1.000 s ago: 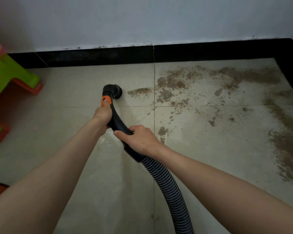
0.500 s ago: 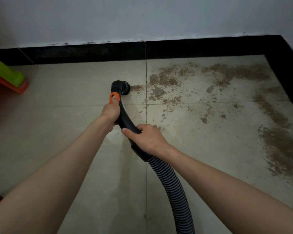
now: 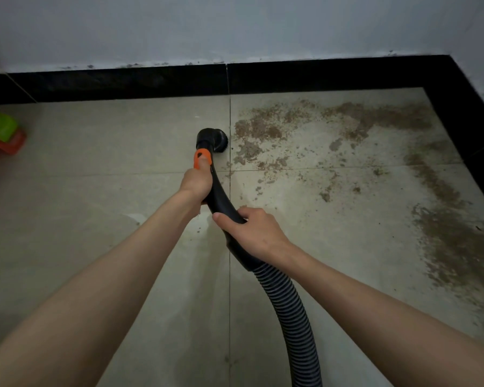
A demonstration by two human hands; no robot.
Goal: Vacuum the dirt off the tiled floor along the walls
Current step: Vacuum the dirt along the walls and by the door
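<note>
- Left hand grasps vacuum handle near orange collar.
- Right hand grasps handle's lower end.
- Brush nozzle apparently touches floor, beside dirt.

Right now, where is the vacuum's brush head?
In the head view, the brush head sits mid-floor, just left of the tile joint, at the dirt patch's left edge.

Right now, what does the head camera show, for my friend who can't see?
Two hands, left hand ahead of right hand, hold a black vacuum hose, its round brush on the tiled floor beside brown dirt near the black baseboard.
</note>
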